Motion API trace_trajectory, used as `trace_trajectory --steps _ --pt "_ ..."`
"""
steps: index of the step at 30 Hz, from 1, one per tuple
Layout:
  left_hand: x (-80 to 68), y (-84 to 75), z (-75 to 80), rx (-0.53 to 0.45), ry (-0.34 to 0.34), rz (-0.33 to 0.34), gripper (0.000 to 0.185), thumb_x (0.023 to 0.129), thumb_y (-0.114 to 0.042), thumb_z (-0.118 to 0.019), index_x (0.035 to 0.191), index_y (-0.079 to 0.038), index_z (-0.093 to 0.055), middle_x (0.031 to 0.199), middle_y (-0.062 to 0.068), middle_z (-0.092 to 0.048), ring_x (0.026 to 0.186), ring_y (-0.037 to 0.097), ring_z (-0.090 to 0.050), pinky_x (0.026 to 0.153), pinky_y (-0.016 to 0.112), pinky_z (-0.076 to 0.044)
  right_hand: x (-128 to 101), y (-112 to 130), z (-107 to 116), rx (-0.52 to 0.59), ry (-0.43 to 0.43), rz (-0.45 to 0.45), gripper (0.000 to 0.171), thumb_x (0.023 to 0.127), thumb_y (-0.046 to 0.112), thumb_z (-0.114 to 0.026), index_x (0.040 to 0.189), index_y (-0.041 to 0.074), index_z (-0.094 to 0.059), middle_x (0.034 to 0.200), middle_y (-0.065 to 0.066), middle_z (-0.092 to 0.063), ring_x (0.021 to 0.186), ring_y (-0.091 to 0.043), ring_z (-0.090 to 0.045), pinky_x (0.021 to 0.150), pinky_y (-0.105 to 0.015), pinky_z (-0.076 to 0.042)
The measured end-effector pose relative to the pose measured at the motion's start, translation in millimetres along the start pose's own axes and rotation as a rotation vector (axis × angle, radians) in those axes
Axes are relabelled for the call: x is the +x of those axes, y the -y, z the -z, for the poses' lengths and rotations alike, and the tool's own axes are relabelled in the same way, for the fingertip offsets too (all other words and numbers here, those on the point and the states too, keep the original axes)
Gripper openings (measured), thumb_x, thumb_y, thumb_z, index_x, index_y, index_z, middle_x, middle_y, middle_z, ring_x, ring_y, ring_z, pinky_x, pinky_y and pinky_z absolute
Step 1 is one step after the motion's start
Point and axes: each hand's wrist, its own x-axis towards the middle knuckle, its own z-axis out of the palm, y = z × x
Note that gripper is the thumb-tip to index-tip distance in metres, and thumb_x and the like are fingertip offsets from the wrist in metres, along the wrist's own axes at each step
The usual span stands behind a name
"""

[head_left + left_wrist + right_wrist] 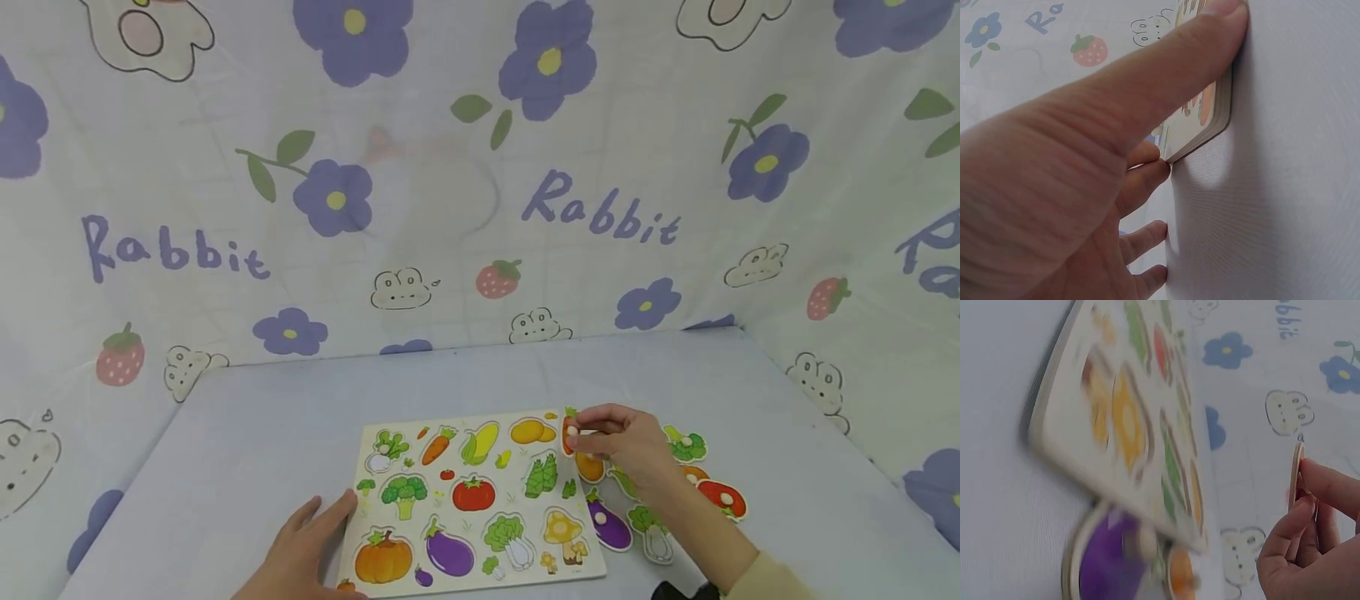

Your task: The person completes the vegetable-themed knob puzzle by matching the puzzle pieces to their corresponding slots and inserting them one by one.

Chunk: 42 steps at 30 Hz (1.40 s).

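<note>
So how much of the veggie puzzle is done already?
Hardly any, by the look of it. The puzzle board shows only printed pictures; I cannot tell if any piece sits in. The right hand pinches a carrot piece at the board's right edge, while the left hand steadies the left edge. The loose pieces beside the board still wait.

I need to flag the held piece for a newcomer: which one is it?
Find the puzzle board on the table. At its far right corner the right hand pinches the carrot piece, orange with a green top. It alone is lifted; the other loose pieces lie flat.
</note>
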Motion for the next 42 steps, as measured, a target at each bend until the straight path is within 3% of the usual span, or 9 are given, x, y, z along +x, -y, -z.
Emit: trace_trajectory --steps 3,9,15,24,34,42 --pt "-0.1 -0.9 0.5 0.006 0.002 -0.009 0.121 0.053 -0.056 -0.091 0.154 -0.017 -0.036 0.152 0.015 -0.035 0.139 0.049 -0.018 0.101 0.071 -0.032 -2.3 -0.3 -23.1 0.064 -0.011 -0.001 0.031 0.076 0.003 -0.084 0.104 0.001 -0.071 0.097 -0.008 -0.073 0.080 -0.021 -0.065 0.071 -0.031 -0.053" --pt "0.1 -0.2 0.0 0.008 0.000 -0.005 0.122 0.052 -0.057 -0.091 0.153 -0.016 -0.036 0.152 0.016 -0.035 0.139 0.049 -0.019 0.101 0.072 -0.030 -5.6 -5.2 -61.4 0.167 -0.034 -0.011 0.030 0.075 -0.001 -0.083 0.103 0.001 -0.072 0.097 -0.010 -0.072 0.081 -0.021 -0.067 0.076 -0.034 -0.052" --pt "-0.2 1.0 0.9 -0.005 0.000 -0.012 0.122 0.053 -0.056 -0.091 0.154 -0.015 -0.036 0.152 0.015 -0.035 0.139 0.050 -0.018 0.100 0.073 -0.030 -5.2 -9.3 -83.6 0.137 -0.044 -0.004 0.028 0.075 0.002 -0.085 0.100 0.004 -0.073 0.095 -0.008 -0.072 0.080 -0.020 -0.066 0.075 -0.033 -0.052" --pt "2.0 2.9 0.8 -0.032 0.010 -0.024 0.123 0.053 -0.057 -0.091 0.153 -0.014 -0.036 0.151 0.017 -0.036 0.138 0.050 -0.018 0.098 0.075 -0.029 -7.1 -12.0 -93.8 0.153 -0.025 -0.003 0.027 0.075 0.003 -0.085 0.098 0.003 -0.072 0.096 -0.009 -0.073 0.077 -0.019 -0.066 0.071 -0.031 -0.050" --pt "2.4 0.3 -1.4 -0.025 0.017 0.030 0.128 0.049 -0.064 -0.089 0.153 -0.014 -0.036 0.150 0.013 -0.040 0.139 0.048 -0.017 0.100 0.073 -0.030 -11.5 -14.8 -96.5 0.140 -0.015 -0.008 0.028 0.075 0.004 -0.085 0.099 0.003 -0.072 0.095 -0.008 -0.073 0.078 -0.019 -0.064 0.069 -0.030 -0.049" --pt "0.6 0.3 1.5 -0.002 0.008 -0.018 0.124 0.054 -0.059 -0.090 0.153 -0.011 -0.036 0.148 0.013 -0.043 0.139 0.049 -0.018 0.101 0.074 -0.027 -10.7 -19.4 -114.0 0.125 0.057 0.024 0.025 0.076 0.004 -0.084 0.098 0.003 -0.072 0.093 -0.008 -0.073 0.076 -0.020 -0.067 0.070 -0.031 -0.052"
